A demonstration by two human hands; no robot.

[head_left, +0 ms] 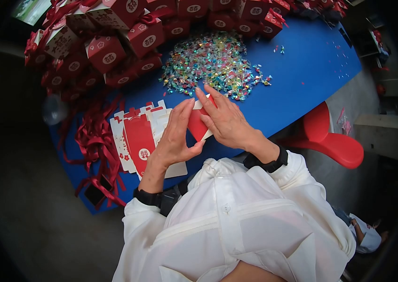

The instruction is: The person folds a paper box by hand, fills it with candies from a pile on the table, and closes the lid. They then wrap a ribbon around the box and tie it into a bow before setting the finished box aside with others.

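Between my two hands, over the table's front part, is a small red and white paper gift box (pixel 196 124), partly hidden by my fingers. My left hand (pixel 173 136) grips its left side, with the thumb at the near edge. From the right, my right hand (pixel 229 121) holds the box, its fingers laid across the top. Flat red and white box blanks (pixel 139 138) lie in an overlapping pile beside my left hand. Just beyond my fingertips spreads a heap of small shiny wrapped candies (pixel 208 61).
Finished red boxes (pixel 107 54) with ribbons are stacked along the back and left of the blue table (pixel 298 70). Dark red ribbons (pixel 98 141) hang at the left, near a dark phone-like object (pixel 98 191). A red chair (pixel 333 145) stands right; another person (pixel 366 232) is lower right.
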